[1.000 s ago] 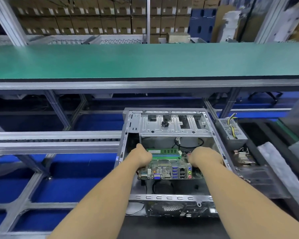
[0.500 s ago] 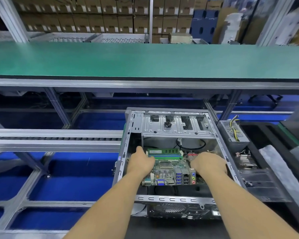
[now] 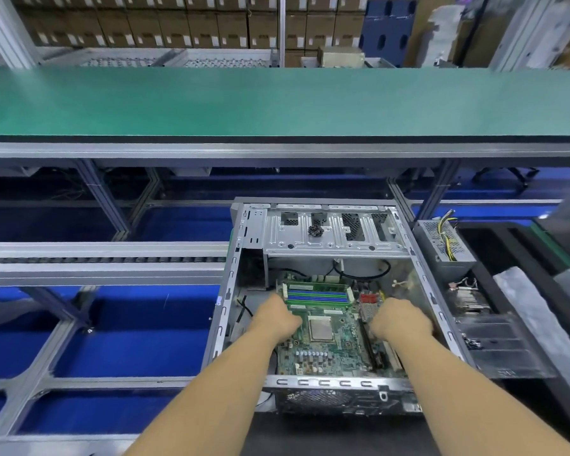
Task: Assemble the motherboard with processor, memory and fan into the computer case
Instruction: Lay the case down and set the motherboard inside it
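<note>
A green belt [image 3: 277, 100] spans the view at 12 o'clock on a grey metal frame [image 3: 211, 149]. Behind it, stacked cardboard boxes [image 3: 165, 24] line the back. Blue floor [image 3: 129, 340] shows at 9 o'clock beneath a roller rail [image 3: 96, 260].

Case top: the computer case [image 3: 226, 319] is open upward, so a hand can enter from above.
Far end: the drive cage [image 3: 329, 235] roofs that part.
Near edge: a metal crossbar [image 3: 329, 383] spans it; both forearms pass over.
Floor: the motherboard [image 3: 333, 350] fills it.
Right: the power supply [image 3: 441, 245] stands just beside the wall.
Left: open rails.
</note>
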{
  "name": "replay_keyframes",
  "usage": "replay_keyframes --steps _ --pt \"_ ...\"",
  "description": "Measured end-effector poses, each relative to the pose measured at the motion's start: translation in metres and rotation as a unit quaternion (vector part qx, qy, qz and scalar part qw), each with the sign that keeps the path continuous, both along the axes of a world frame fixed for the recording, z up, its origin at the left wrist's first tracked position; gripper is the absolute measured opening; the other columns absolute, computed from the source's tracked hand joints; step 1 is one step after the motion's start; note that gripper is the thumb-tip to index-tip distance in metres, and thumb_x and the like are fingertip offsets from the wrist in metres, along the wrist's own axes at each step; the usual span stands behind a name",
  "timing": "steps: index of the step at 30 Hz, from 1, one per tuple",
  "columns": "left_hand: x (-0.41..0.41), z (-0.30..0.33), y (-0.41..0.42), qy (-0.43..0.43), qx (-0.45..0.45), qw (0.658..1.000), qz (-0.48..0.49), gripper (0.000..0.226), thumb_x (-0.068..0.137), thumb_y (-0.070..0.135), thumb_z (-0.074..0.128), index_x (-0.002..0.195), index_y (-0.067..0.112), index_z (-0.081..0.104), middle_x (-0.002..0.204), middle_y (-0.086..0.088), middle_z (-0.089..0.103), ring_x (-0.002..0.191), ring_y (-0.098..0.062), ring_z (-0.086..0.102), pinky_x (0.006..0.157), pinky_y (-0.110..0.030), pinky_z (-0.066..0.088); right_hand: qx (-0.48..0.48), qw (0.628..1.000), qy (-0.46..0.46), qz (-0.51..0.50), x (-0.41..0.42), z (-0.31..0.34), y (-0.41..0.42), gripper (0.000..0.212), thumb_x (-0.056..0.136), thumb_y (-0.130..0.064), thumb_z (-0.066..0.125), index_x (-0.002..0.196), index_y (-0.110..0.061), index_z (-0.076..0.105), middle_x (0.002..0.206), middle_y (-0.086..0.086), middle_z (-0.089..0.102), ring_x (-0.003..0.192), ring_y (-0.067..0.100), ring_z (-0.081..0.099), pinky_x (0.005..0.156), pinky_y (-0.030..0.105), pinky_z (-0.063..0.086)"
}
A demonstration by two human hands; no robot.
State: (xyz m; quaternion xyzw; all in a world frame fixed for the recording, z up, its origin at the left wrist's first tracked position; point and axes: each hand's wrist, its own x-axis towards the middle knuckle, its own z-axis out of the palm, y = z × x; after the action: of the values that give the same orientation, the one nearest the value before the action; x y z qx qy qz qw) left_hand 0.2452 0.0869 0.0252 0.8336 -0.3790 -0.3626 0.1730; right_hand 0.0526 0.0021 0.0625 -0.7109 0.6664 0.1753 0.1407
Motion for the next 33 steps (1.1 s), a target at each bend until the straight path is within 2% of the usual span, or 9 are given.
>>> replay_keyframes --steps 4,14,17,21,24,27,30,32,33 --pt "0.001 -0.008 -0.004 -0.025 0.001 1.000 -0.012 0.031 0.089 0.027 0.062 0.073 0.017 0.038 0.067 -0.002 0.046 0.055 -0.017 0.042 0.047 -0.026 0.031 -0.086 0.988 -0.091 0.086 0.036 0.006 -0.020 0.018 0.097 -0.021 0.054 0.084 -0.010 0.057 0.092 0.009 0.066 0.085 0.030 0.066 0.069 0.034 0.051" --pt "0.008 -0.020 -0.003 0.027 0.014 0.999 -0.021 0.018 0.093 0.028 0.061 0.089 0.014 0.051 0.066 0.000 0.046 0.056 -0.016 0.044 0.048 -0.025 0.033 0.030 0.989 -0.131 0.059 0.066 -0.043 -0.071 0.047 0.104 -0.045 0.033 0.073 -0.018 0.054 0.079 0.004 0.055 0.097 0.030 0.059 0.104 0.045 0.042" --pt "0.008 -0.020 -0.003 0.041 0.016 0.999 -0.008 0.021 0.093 0.027 0.062 0.103 0.010 0.057 0.069 -0.002 0.049 0.058 -0.017 0.047 0.049 -0.025 0.035 0.091 0.984 -0.148 0.046 0.073 -0.049 -0.078 0.043 0.105 -0.043 0.036 0.079 -0.017 0.058 0.081 0.005 0.054 0.100 0.029 0.055 0.093 0.038 0.043" --pt "0.006 -0.020 -0.003 0.046 0.012 0.999 -0.002 0.026 0.094 0.027 0.061 0.114 0.011 0.056 0.077 -0.004 0.053 0.063 -0.018 0.050 0.053 -0.026 0.038 0.100 0.967 -0.232 -0.042 0.075 -0.062 -0.090 0.032 0.098 -0.025 0.058 0.124 -0.008 0.065 0.127 0.017 0.063 0.108 0.030 0.058 0.083 0.026 0.037" --pt "0.005 -0.018 -0.003 0.033 0.013 0.999 -0.007 0.029 0.094 0.029 0.060 0.114 0.010 0.055 0.080 -0.006 0.053 0.065 -0.020 0.050 0.056 -0.027 0.037 0.076 0.965 -0.241 -0.066 0.070 -0.068 -0.095 0.009 0.094 -0.019 0.063 0.092 -0.014 0.056 0.101 0.013 0.060 0.082 0.022 0.048 0.069 0.028 0.038" --pt "0.004 -0.014 -0.002 0.034 0.000 0.999 -0.002 0.029 0.090 0.028 0.063 0.109 0.006 0.061 0.077 -0.008 0.053 0.065 -0.022 0.048 0.059 -0.029 0.038 0.086 0.962 -0.255 -0.049 0.073 -0.058 -0.102 0.030 0.100 -0.026 0.057 0.072 -0.017 0.048 0.075 0.006 0.050 0.074 0.021 0.051 0.067 0.029 0.046" --pt "0.003 -0.009 -0.002 0.030 0.000 1.000 0.002 0.030 0.087 0.027 0.065 0.105 0.003 0.062 0.077 -0.007 0.055 0.064 -0.021 0.049 0.058 -0.029 0.039 0.172 0.780 -0.542 -0.261 0.077 -0.064 -0.112 0.033 0.108 -0.037 0.036 0.112 -0.014 0.059 0.125 0.012 0.064 0.123 0.025 0.056 0.111 0.035 0.040" --pt "0.004 -0.008 -0.002 0.037 0.005 0.999 -0.001 0.031 0.086 0.026 0.065 0.106 0.003 0.060 0.077 -0.007 0.053 0.064 -0.021 0.048 0.057 -0.029 0.038 0.072 0.936 -0.332 -0.096 0.079 -0.060 -0.103 0.031 0.106 -0.037 0.046 0.112 -0.012 0.062 0.131 0.015 0.064 0.123 0.031 0.058 0.107 0.040 0.044" --pt "0.004 -0.007 -0.002 0.042 0.008 0.999 -0.004 0.030 0.087 0.026 0.065 0.106 0.004 0.057 0.077 -0.008 0.053 0.064 -0.021 0.047 0.057 -0.029 0.037 0.046 0.943 -0.321 -0.071 0.084 -0.064 -0.099 0.027 0.103 -0.034 0.054 0.108 -0.010 0.065 0.124 0.016 0.067 0.116 0.033 0.061 0.101 0.041 0.048"
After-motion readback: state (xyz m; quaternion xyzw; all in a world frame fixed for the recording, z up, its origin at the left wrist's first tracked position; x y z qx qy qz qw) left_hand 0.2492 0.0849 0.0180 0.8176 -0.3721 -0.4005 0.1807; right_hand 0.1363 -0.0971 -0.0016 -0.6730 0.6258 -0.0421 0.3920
